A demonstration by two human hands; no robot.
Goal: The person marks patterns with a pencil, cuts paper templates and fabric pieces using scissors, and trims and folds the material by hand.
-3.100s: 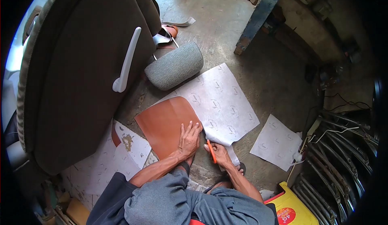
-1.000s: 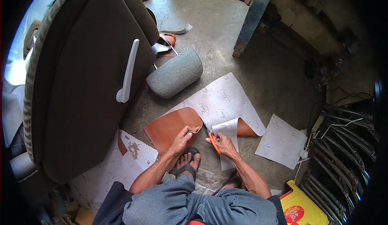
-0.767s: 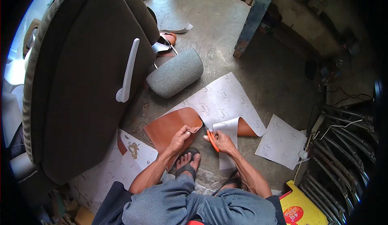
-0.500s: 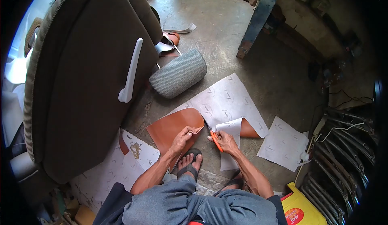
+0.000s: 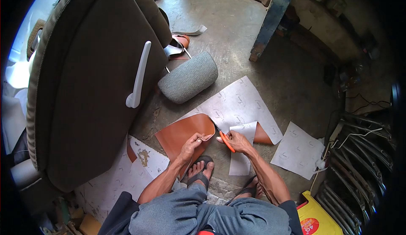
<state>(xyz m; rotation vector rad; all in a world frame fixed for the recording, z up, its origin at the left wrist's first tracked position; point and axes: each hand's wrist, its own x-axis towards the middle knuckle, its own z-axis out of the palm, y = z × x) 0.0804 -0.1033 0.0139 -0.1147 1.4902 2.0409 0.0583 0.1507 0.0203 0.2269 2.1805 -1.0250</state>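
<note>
My left hand (image 5: 191,145) pinches the folded edge of a sheet of brown leatherette (image 5: 177,131), its printed whitish backing (image 5: 228,106) spreading across the floor beyond. In my right hand (image 5: 237,142) are orange-handled scissors (image 5: 227,142), their dark blades pointing up and left at the sheet beside the fold. How far apart the blades are is too small to tell. To the right, one part of the sheet curls over and shows a brown underside (image 5: 263,134). A grey fabric headrest (image 5: 189,77) lies past the sheet.
A large dark seat (image 5: 93,83) with a white lever (image 5: 138,76) stands at left. At right lie a loose backing piece (image 5: 298,150) and stacked metal frames (image 5: 353,167). A blue post (image 5: 274,19) rises at the back, and a yellow stool-like object (image 5: 319,214) is near my right knee.
The view has shifted slightly. My right hand and the scissors have moved a little against the sheet, while my left hand keeps its hold on the fold.
</note>
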